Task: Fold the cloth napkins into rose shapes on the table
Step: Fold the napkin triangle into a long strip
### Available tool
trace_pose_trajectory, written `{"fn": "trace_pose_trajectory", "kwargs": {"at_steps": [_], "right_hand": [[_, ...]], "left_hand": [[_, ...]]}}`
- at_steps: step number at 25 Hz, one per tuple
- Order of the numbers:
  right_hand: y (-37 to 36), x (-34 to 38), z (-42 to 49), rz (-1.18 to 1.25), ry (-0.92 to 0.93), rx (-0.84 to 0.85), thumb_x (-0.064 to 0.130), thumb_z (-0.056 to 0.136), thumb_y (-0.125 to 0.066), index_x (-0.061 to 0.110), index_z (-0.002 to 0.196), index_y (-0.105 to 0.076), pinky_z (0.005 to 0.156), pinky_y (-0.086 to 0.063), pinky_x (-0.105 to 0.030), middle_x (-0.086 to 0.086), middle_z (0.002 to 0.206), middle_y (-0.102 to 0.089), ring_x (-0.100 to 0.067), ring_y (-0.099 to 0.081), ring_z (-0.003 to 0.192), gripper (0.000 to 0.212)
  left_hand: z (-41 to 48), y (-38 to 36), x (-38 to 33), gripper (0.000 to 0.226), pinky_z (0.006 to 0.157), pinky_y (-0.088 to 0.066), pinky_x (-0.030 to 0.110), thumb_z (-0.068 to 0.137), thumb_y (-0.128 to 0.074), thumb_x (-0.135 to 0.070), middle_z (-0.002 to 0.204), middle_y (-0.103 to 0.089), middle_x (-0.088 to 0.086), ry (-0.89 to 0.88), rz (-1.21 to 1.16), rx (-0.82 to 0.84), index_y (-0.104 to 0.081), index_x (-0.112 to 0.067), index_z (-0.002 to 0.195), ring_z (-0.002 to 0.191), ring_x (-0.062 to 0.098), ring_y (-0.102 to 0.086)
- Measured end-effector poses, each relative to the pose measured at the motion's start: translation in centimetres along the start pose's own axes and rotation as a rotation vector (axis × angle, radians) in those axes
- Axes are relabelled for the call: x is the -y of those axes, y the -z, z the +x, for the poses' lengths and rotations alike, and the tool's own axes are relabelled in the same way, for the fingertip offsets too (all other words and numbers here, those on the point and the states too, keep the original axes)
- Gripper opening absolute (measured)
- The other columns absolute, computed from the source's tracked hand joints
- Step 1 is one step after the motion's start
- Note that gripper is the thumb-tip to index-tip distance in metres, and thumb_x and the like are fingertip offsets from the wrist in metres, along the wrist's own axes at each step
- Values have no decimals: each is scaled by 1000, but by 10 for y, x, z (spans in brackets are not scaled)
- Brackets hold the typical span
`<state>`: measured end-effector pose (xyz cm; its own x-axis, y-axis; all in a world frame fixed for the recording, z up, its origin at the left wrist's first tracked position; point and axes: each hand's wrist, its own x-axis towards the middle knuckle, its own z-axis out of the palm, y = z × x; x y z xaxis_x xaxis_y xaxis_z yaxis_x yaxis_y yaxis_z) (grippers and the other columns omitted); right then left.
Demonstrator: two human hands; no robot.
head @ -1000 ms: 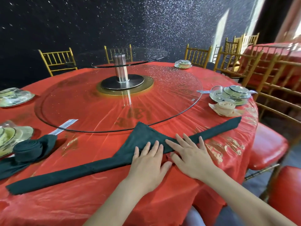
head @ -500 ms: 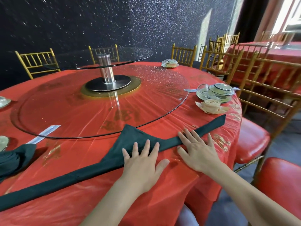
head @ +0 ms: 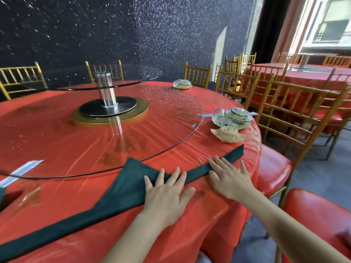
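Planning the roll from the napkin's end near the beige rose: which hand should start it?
Right, probably: the right hand lies on the green napkin nearest that end; the left hand pins the middle.

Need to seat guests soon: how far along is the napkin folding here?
Done: one beige rose sits beside a place setting. In hand: the green napkin is a long folded band with a triangular peak, left hand and right hand pressing it flat. Left: rolling it into a rose.
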<state>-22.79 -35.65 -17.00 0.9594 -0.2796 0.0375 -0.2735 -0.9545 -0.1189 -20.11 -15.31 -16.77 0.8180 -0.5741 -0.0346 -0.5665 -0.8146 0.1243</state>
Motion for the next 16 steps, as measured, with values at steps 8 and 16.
{"fn": "trace_pose_trajectory", "kwargs": {"at_steps": [8,16], "right_hand": [[2,-39,23,11,-130,44,45,99,-12,30,150,-11,113,7,-53,10,158,-4,-9,-2,145,53],[8,-67,36,-23,-242,58,44,98,-11,24,150,-14,112,7,-54,8,158,-8,-9,-5,144,56]], "left_hand": [[0,-1,-1,74,111,4,63,82,4,-67,158,5,-16,-6,-10,-1,-1,-37,149,146,26,7],[0,-2,0,72,112,5,61,84,1,-68,158,4,-16,-6,8,-8,-1,-38,149,146,25,6]]}}
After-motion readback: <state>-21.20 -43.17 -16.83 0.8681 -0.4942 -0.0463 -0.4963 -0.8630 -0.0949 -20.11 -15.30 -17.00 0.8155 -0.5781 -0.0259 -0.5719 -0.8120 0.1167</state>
